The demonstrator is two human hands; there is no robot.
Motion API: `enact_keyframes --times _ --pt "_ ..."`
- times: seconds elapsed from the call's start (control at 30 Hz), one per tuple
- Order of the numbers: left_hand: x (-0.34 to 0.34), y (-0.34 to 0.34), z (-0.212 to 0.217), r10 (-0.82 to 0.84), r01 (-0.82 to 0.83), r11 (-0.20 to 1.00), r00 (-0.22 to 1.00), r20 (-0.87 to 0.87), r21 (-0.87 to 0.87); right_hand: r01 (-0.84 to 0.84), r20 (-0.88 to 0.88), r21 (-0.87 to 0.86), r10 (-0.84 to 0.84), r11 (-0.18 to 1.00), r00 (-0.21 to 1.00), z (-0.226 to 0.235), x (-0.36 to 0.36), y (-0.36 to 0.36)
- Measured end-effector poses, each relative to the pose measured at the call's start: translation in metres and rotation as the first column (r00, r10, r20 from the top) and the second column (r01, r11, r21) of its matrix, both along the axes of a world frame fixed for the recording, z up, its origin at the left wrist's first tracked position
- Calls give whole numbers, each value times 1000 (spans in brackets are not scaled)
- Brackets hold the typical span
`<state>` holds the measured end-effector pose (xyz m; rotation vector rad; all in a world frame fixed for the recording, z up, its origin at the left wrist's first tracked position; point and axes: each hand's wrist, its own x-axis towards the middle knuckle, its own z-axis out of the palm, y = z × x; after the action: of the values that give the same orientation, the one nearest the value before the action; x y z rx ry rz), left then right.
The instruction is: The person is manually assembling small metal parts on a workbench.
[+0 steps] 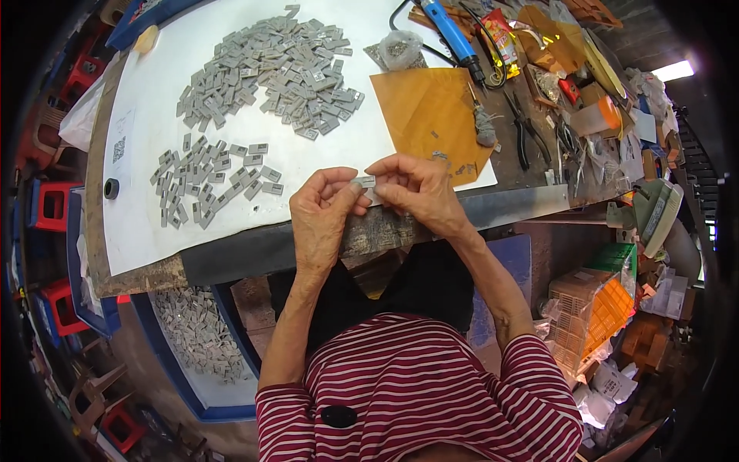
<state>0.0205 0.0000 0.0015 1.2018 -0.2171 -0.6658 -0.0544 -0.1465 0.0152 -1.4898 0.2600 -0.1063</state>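
Item: one small grey tag (364, 182), pinched at its ends between the fingertips of the left hand (323, 209) and the right hand (416, 189), held just above the near edge of the desk (138, 231). It looks light, stiff and thin, so best gripped by its short edges. Stock nearby: a large heap of grey tags (269, 65) and a smaller spread of tags (212, 181) on the white sheet (339, 146).
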Motion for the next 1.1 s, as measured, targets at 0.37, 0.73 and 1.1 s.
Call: enact_keyframes --times 0.37,0.73,1.1 --pt "8 13 1 15 -19 998 998 68 54 38 211 -725 169 687 963 5 19 12" --pt "24 48 4 182 -321 898 894 410 301 19 185 -711 161 703 969 -4 51 23" --pt "28 74 8 266 -460 835 819 508 304 149 245 -877 158 457 957 -33 96 53"
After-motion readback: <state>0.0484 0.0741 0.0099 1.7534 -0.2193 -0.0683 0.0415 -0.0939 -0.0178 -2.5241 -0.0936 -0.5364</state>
